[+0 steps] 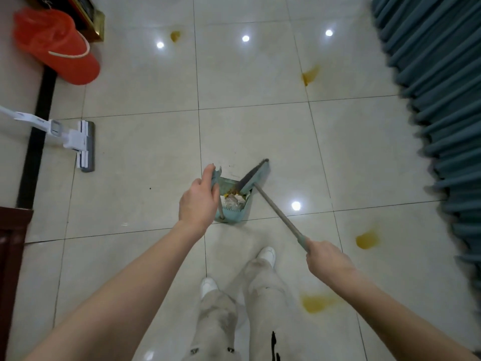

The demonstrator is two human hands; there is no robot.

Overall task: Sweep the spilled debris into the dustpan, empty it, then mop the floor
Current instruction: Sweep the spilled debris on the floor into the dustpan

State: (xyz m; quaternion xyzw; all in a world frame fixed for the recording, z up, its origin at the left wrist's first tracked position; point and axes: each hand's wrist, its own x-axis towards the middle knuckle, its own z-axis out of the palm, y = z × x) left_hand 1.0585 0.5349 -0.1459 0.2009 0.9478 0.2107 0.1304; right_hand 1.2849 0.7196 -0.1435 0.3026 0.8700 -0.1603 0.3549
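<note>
A light teal dustpan (pixel 243 211) stands on the tiled floor ahead of my feet, holding paper scraps and yellow bits of debris (pixel 233 199). My left hand (pixel 199 201) grips the top of the dustpan's upright handle. My right hand (pixel 326 259) is closed around the long handle of a teal broom (pixel 253 177), whose head rests at the dustpan's mouth. A white flat mop (pixel 78 142) lies on the floor at the left.
Yellow stains mark the tiles: one (pixel 367 239) right of the broom, one (pixel 316 303) near my right leg, one (pixel 309 75) farther off. A red bin with liner (pixel 56 45) sits at the upper left. Teal curtains (pixel 442 100) line the right side. Dark wooden furniture (pixel 10 256) stands at left.
</note>
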